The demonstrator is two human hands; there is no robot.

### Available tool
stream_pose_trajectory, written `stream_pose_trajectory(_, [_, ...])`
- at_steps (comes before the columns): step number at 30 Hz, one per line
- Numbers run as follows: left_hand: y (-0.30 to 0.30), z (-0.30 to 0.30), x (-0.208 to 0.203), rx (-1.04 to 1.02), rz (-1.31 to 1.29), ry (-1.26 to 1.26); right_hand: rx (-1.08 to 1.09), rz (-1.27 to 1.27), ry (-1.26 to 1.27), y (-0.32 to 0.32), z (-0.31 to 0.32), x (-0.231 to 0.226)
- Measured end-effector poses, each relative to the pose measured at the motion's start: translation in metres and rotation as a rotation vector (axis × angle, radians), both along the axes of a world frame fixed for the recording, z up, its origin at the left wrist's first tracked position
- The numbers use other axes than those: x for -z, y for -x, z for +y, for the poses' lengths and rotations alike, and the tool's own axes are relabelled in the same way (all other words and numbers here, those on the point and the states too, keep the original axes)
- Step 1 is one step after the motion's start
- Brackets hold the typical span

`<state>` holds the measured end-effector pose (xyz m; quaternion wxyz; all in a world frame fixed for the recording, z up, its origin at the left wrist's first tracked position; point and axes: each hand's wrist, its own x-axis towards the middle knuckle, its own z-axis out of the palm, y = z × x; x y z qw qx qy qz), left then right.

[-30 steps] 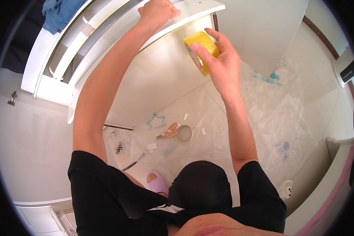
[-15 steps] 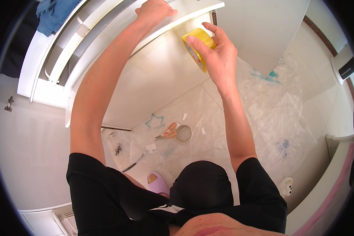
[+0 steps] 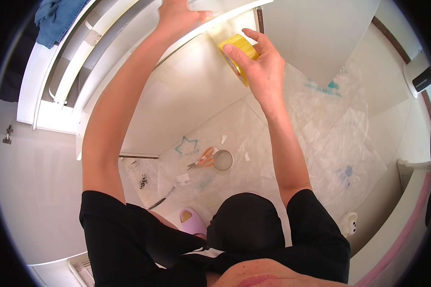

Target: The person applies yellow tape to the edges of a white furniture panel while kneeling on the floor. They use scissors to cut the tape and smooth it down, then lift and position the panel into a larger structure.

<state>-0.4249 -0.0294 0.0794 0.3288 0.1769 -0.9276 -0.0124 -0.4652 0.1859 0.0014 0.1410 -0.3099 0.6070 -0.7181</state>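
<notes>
My right hand (image 3: 265, 69) grips a roll of yellow tape (image 3: 234, 71), thumb on its near side and fingers round the back. The roll is held on edge, just below the rim of a white panel (image 3: 225, 17). A pale yellowish sheen lies between the roll and the panel; whether it is a pulled strip of tape I cannot make out. At the top edge of the view, my left hand (image 3: 176, 18) lies on the white panel with its thumb stretched out to the right. Its other fingers are partly cut off by the picture edge.
On the floor, plastic sheeting (image 3: 321, 158) spreads out, with orange-handled scissors (image 3: 205, 158) and a round ring (image 3: 223, 160) near my knee. White cabinet frames with blue cloth (image 3: 57, 24) stand at the upper left. A grey-white panel (image 3: 311, 38) rises at the upper right.
My left hand has shifted slightly left and up, its thumb now more stretched out. My right hand and the tape roll have moved slightly left.
</notes>
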Motion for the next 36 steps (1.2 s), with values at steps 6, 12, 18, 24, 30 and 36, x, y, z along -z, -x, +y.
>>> stream_pose_trajectory(6, [-0.019, 0.025, 0.003, 0.357, -0.334, -0.352, -0.029, -0.018, -0.01, 0.006, -0.005, 0.017])
stream_pose_trajectory(12, [-0.035, 0.031, -0.003, 0.437, -0.409, -0.157, 0.002, 0.009, -0.064, 0.002, -0.014, 0.034])
stream_pose_trajectory(18, [-0.034, 0.035, -0.002, 0.448, -0.432, -0.116, 0.04, -0.005, -0.34, 0.003, -0.013, 0.07])
stream_pose_trajectory(24, [-0.032, 0.027, 0.008, 0.402, -0.393, -0.026, -0.011, -0.059, -0.092, 0.009, -0.011, 0.108])
stream_pose_trajectory(30, [-0.031, 0.031, 0.015, 0.309, -0.354, 0.067, 0.018, -0.009, -0.223, 0.002, 0.0, 0.103])
stream_pose_trajectory(36, [-0.016, 0.061, 0.027, 0.085, -0.114, 0.139, 0.141, 0.057, -0.253, -0.004, -0.011, 0.086])
